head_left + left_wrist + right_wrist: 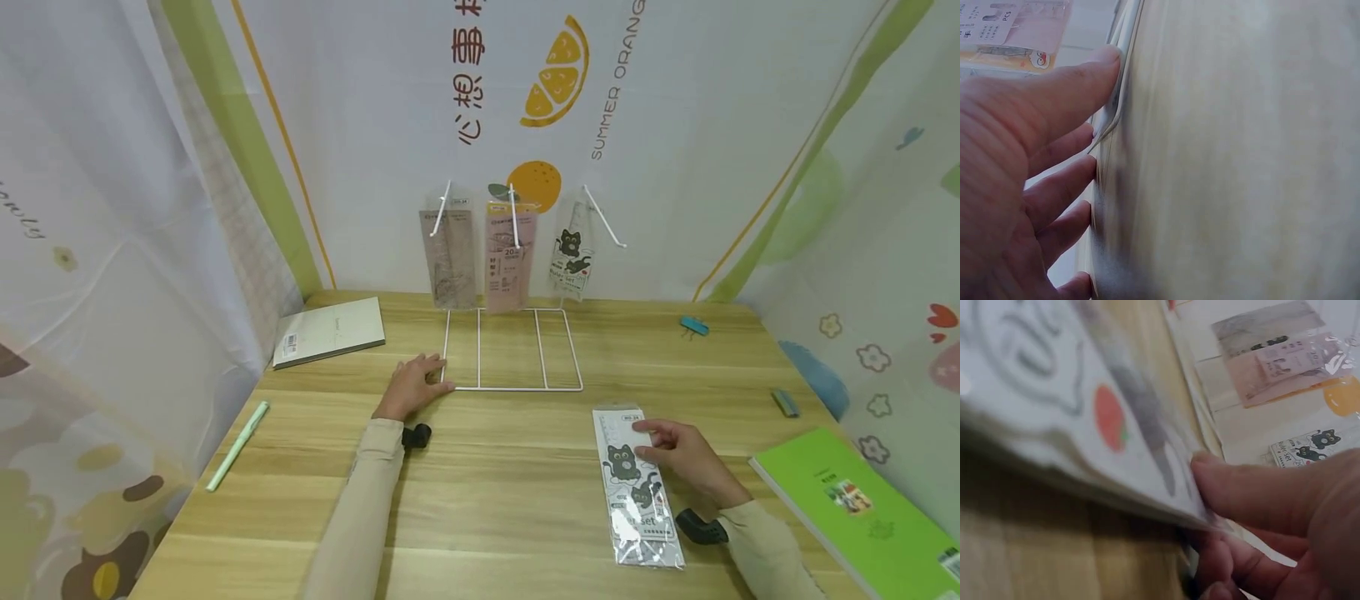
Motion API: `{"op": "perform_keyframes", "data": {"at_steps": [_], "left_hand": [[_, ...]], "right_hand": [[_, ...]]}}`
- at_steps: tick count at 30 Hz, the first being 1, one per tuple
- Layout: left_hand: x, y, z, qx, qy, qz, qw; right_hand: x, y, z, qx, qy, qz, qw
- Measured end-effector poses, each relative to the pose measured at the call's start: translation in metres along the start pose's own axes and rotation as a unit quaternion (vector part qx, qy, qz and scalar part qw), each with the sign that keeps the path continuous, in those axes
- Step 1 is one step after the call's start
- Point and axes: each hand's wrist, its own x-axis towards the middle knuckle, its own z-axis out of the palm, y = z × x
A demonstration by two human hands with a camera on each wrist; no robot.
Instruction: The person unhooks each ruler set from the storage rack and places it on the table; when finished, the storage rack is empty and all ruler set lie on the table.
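Note:
My right hand (693,460) pinches the right edge of a clear-packaged ruler set (626,467) printed with black cats. In the right wrist view, the thumb lies over the package and the fingers are beneath its edge. The package is held tilted over the table. My left hand (411,385) rests at the front left corner of a white wire display rack (510,389). In the left wrist view, its thumb touches the wire while the other fingers extend to the tabletop. From the rack's hooks hang a grey package (450,258), a pink package (510,262) and another cat ruler set (572,254).
A pale notebook (330,332) lies at the back left, with a light green pen (237,446) in front. To the right are a blue clip (694,325), a small grey-green block (785,403) and a green book (862,508). Printed curtains surround the wooden table (510,492).

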Motion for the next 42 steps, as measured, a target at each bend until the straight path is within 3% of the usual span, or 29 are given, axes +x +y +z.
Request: {"op": "perform_keyframes", "data": {"at_steps": [10,19,22,28,37,42], "left_hand": [[-0.002,0.000,-0.003,-0.006,0.010,-0.001,0.9999],[-0.003,-0.001,-0.003,-0.002,0.014,-0.004,0.9999],[-0.003,-0.002,-0.003,-0.001,0.014,-0.006,0.9999],[-0.003,-0.003,-0.001,-0.002,0.011,-0.009,0.9999],[0.001,0.002,0.004,-0.001,0.002,0.003,1.0000],[0.000,0.000,0.003,-0.001,0.004,0.000,1.0000]], "right_hand": [[0.003,0.000,0.002,-0.078,0.006,-0.021,0.9967],[0.016,-0.009,-0.011,-0.077,0.009,-0.031,0.9965],[0.032,-0.015,-0.021,-0.085,0.029,-0.057,0.9943],[0.080,-0.022,-0.037,-0.036,0.096,-0.099,0.9898],[0.152,-0.049,-0.049,-0.036,0.199,-0.158,0.9665],[0.192,-0.071,-0.049,-0.007,0.220,-0.187,0.9572]]}}
